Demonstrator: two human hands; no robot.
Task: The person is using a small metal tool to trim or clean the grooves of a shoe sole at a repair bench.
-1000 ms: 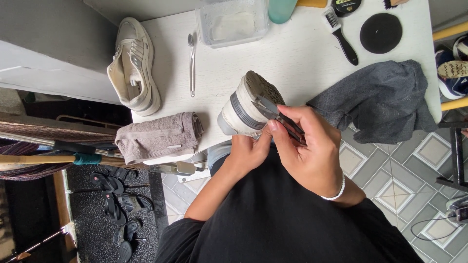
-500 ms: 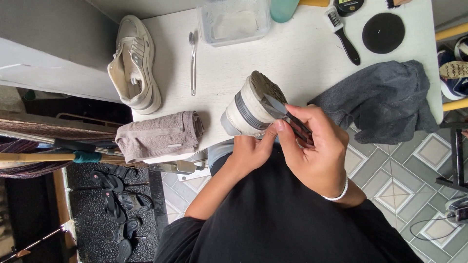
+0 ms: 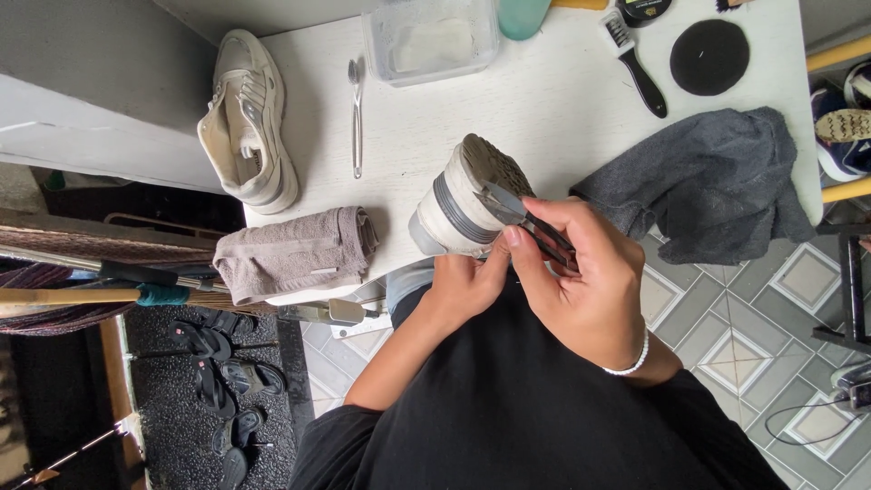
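Metal glints between the fingers of the right hand (image 3: 581, 290), which pinches a slim dark tool (image 3: 531, 222) against the ridged sole of a pale chunky shoe (image 3: 463, 204) at the worktop's (image 3: 562, 109) near edge. The left hand (image 3: 463, 286) grips the shoe from below. At nine o'clock lies a folded nubby taupe towel (image 3: 295, 254); at three o'clock, crumpled grey cloth (image 3: 717, 181).

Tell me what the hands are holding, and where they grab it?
The left hand grips the white sneaker at its near end, sole turned up. The right hand pinches a thin dark metal tool along its handle, tip against the sole.
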